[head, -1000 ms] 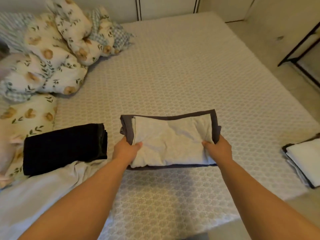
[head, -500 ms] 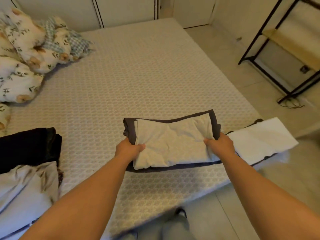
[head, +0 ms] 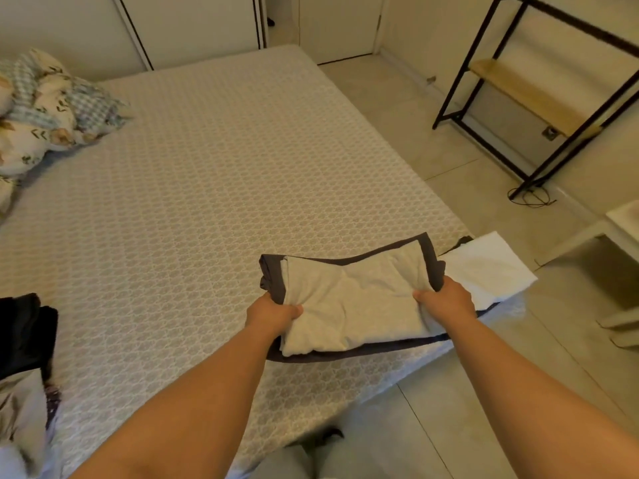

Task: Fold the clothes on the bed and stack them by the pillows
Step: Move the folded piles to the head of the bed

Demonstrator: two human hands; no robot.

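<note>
At far left edge of bed [head: 207,167], one black folded garment [head: 26,335] is parked beside pale crumpled cloth [head: 20,413]; floral bedding [head: 38,112] is heaped further up. Nearer middle, one grey-and-cream folded garment [head: 349,299] is gripped at both short ends: left hand [head: 273,314] clenched on left end, right hand [head: 444,300] on right end, likely so folds are kept together for carrying. At right, one white folded piece [head: 484,271] is left at bed corner, partly overlapped by held garment. Three folded items counted.

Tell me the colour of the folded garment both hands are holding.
Light grey with dark grey trim, clearest in the head view.
</note>
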